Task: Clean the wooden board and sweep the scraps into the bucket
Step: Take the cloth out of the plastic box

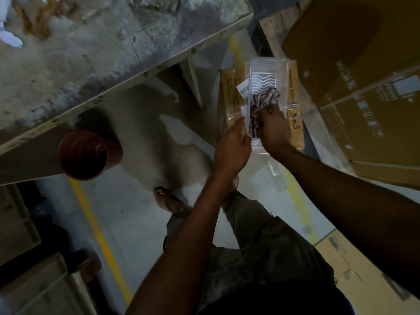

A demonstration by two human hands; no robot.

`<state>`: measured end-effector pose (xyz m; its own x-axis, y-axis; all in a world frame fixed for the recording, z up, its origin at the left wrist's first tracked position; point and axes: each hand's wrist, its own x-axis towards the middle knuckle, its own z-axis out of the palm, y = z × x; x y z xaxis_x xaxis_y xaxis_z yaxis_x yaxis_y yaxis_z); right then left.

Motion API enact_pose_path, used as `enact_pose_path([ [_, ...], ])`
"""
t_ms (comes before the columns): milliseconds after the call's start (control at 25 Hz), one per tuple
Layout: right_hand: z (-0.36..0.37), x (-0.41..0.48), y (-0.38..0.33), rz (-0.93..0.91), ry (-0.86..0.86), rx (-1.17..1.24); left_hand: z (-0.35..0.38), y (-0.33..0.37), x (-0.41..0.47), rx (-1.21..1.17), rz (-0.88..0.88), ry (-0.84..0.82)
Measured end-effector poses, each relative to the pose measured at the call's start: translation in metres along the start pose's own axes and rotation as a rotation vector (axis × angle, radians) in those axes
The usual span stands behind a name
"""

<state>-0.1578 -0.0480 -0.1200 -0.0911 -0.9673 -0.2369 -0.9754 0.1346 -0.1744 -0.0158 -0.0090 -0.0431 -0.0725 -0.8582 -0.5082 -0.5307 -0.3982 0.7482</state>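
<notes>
Wooden board: large, stained and smeared, upper left, with brown scraps and a pale scrap at its far corner.
Bucket: reddish-brown, open, on the floor just below the board's near edge.
Clear plastic tray: ribbed, lying on a tan package marked "505", right of the board.
Striped cloth: bunched inside the tray.
Right hand: fingers closed on the cloth.
Left hand: fingers curled at the tray's near left rim, apparently gripping it; blur hides the contact.
Cardboard boxes: stacked at right.
Floor: grey, yellow lines.
</notes>
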Motion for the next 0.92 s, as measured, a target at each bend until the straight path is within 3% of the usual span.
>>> enact_pose_path([
  [280,-0.093,-0.040,-0.021,0.012,0.459,0.628,-0.032,0.025,-0.028,-0.359,-0.082,0.063],
  [480,-0.177,-0.114,-0.082,-0.094,0.279,0.932,-0.091,0.094,-0.060,-0.864,-0.283,-0.075],
  [560,-0.195,-0.132,-0.108,-0.175,0.116,0.936,-0.120,0.098,-0.075,-0.965,-0.221,-0.099],
  [680,-0.212,-0.141,-0.146,-0.257,-0.009,1.012,-0.162,0.083,-0.095,-0.936,-0.063,-0.014],
  [840,-0.241,-0.134,-0.199,-0.262,0.184,0.990,-0.242,0.056,-0.128,-0.905,-0.066,0.095],
  [920,-0.256,-0.127,-0.231,-0.361,0.061,0.892,-0.286,0.048,-0.156,-0.874,-0.044,0.045],
])
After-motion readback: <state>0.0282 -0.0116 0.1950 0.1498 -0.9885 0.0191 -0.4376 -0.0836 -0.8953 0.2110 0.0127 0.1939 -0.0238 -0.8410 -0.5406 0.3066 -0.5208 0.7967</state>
